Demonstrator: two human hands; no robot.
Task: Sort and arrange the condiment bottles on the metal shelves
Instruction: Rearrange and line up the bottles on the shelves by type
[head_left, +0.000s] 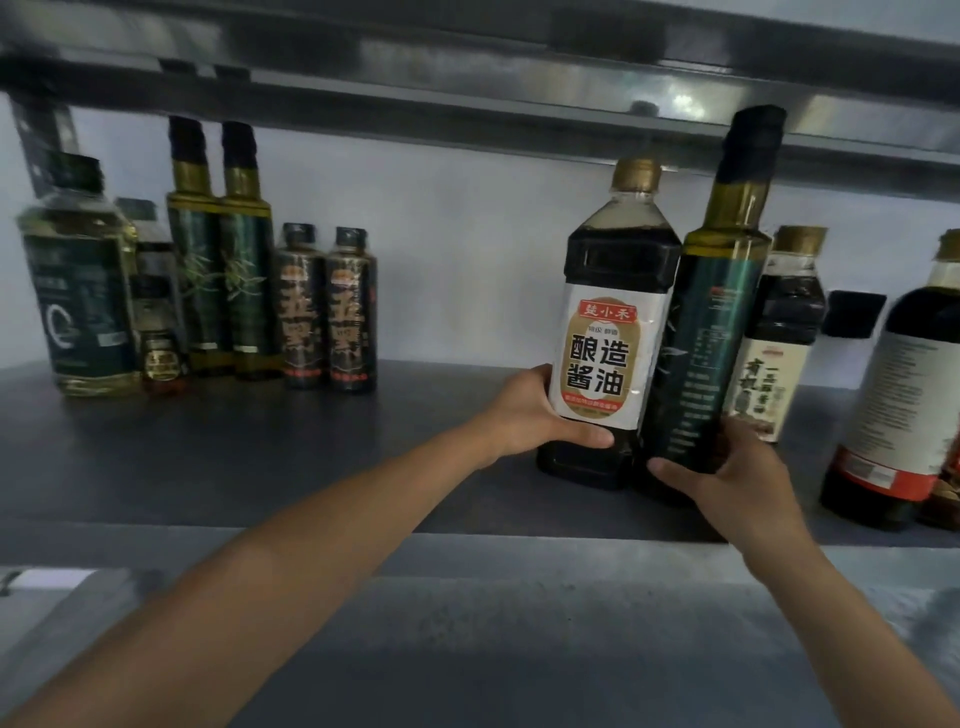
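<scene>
While hand-held, soy bottle (605, 353) and oil bottle (706, 338) upright.

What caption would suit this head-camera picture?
Left hand grips a soy sauce bottle, right hand a tall green oil bottle, at a metal shelf.

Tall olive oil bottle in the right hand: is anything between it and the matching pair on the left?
Yes. The soy sauce bottle in the left hand stands right beside it; further left, two small dark bottles stand before the matching pair.

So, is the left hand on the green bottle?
No, the left hand grips the soy sauce bottle; the right hand holds the green bottle.
</scene>
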